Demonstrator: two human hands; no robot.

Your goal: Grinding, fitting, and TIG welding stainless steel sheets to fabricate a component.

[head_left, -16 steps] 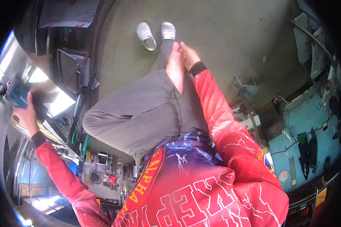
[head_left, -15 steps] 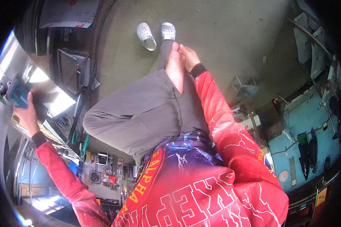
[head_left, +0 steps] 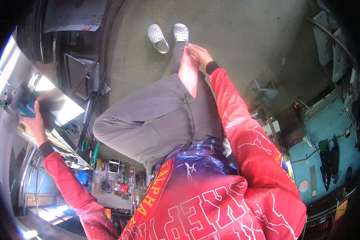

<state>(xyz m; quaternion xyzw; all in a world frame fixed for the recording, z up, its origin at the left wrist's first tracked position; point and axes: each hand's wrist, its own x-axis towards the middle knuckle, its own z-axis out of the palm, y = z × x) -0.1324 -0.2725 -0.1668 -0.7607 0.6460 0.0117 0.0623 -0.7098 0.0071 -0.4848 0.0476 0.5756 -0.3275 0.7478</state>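
At the far left, my left hand [head_left: 35,123] is closed around the body of a teal angle grinder [head_left: 25,105]. The grinder's green disc [head_left: 4,105] is close to a large shiny metal sheet [head_left: 55,93]; whether they touch I cannot tell. One leg is crossed over the other, in grey trousers [head_left: 142,118]. My right hand [head_left: 203,56] holds the toe end of my raised bare foot [head_left: 189,70], its fingers bent over the toes.
Two white clogs [head_left: 158,39] are on the concrete floor, one worn and one off. A small metal stool [head_left: 265,92] stands to the right, near a blue panel [head_left: 328,132] with hanging items. Metal frames and stacked sheets [head_left: 74,16] line the left; shelves of goods [head_left: 122,176] are lower left.
The whole view has shifted slightly to the right. Both hands keep their hold, and the right fingers lie a little further over the toes.
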